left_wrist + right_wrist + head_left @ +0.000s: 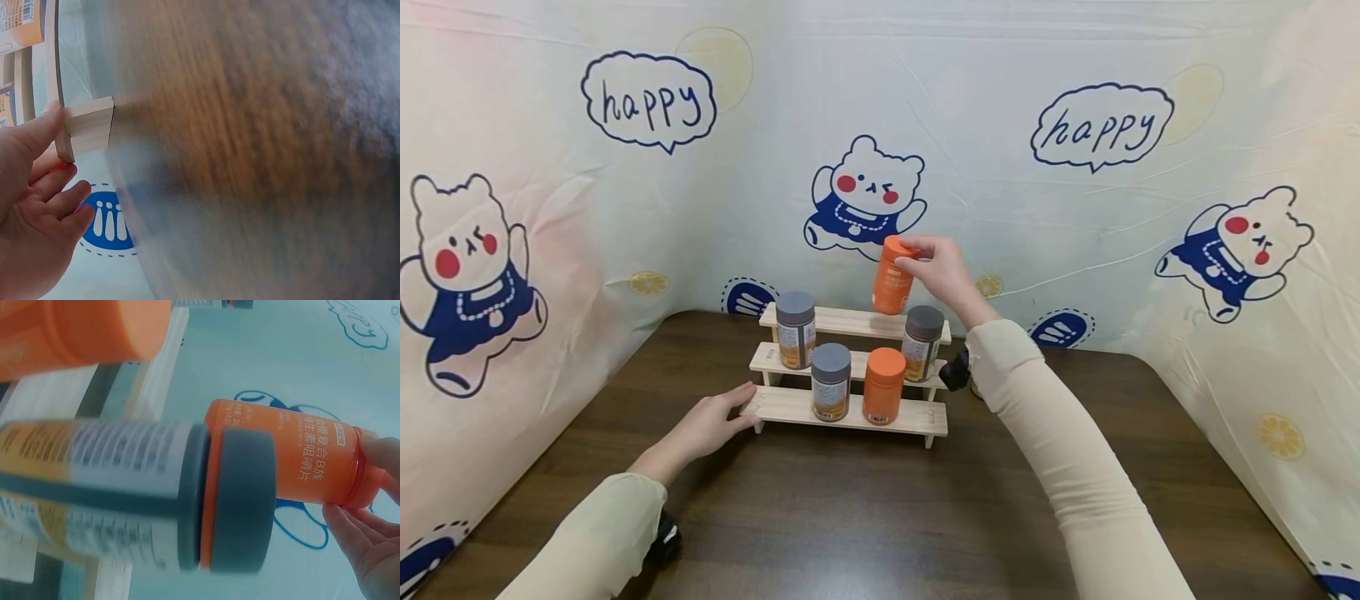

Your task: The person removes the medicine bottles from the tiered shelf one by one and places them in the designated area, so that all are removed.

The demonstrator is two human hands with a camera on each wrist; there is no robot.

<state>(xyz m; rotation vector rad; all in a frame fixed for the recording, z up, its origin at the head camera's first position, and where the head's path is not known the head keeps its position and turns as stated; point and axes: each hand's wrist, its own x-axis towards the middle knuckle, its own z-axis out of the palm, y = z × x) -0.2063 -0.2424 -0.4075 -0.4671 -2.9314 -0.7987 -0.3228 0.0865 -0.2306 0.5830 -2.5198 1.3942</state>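
A person sits or stands at a dark wooden table (820,508), both arms stretched towards a pale three-step wooden rack (917,417). The right hand (943,271) pinches an orange bottle (891,287) by its cap end, thumb on one side and fingertips on the other. The bottle is in the air above the top step (846,321), cap up and tilted slightly.

The left hand (711,421) pinches the left end of the bottom step (786,406) between thumb and fingers; its other fingers are bent and lie close together.

On the middle step (765,357) stand two grey-capped jars, the left jar (795,332) and the right jar (921,346), well apart. On the bottom step, the front jar (831,385), also grey-capped, stands just beside a second orange container (883,387). All four are upright.

Behind hangs a pale curtain (977,183) printed with winking bears and the word "happy".
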